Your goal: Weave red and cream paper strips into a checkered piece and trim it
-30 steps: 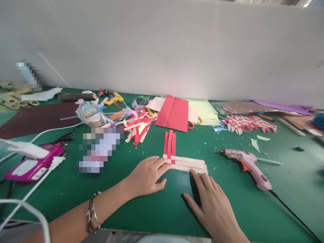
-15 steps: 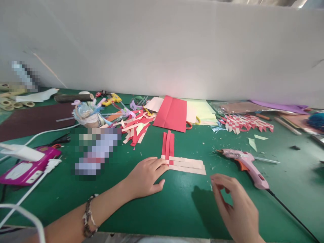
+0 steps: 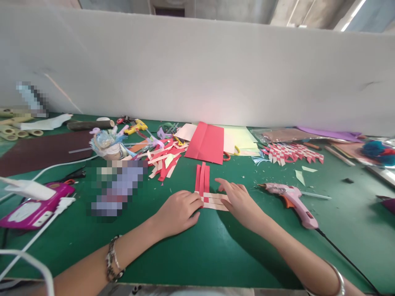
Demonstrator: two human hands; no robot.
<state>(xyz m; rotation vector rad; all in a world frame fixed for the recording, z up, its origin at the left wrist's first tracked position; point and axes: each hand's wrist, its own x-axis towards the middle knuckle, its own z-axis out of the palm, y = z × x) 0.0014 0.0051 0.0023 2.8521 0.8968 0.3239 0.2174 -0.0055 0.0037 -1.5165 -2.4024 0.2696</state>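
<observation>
Red paper strips (image 3: 202, 177) point away from me, and pale pink paper strips (image 3: 217, 201) run off to the right. They cross in a small checkered weave (image 3: 205, 200) on the table. My left hand (image 3: 182, 211) lies at the left side of this weave, fingers together and pressing down on it, its thumb apart on the table. Over the pale strips hovers my right hand (image 3: 239, 201), fingers spread and index finger stretched toward the red strips. It covers the strips' right ends. Whether its thumb touches the paper I cannot tell.
A pink glue gun (image 3: 294, 199) lies at right with its cord. Behind are red folded paper (image 3: 205, 143), a heap of cut strips (image 3: 165, 158) and finished checkered pieces (image 3: 291, 152). A magenta power strip (image 3: 37, 205) with white cables sits at left on the green table (image 3: 191, 259).
My right hand has moved left and forward from the front right to above the pale strips. My left hand stays on the weave. The view has tilted up slightly.
</observation>
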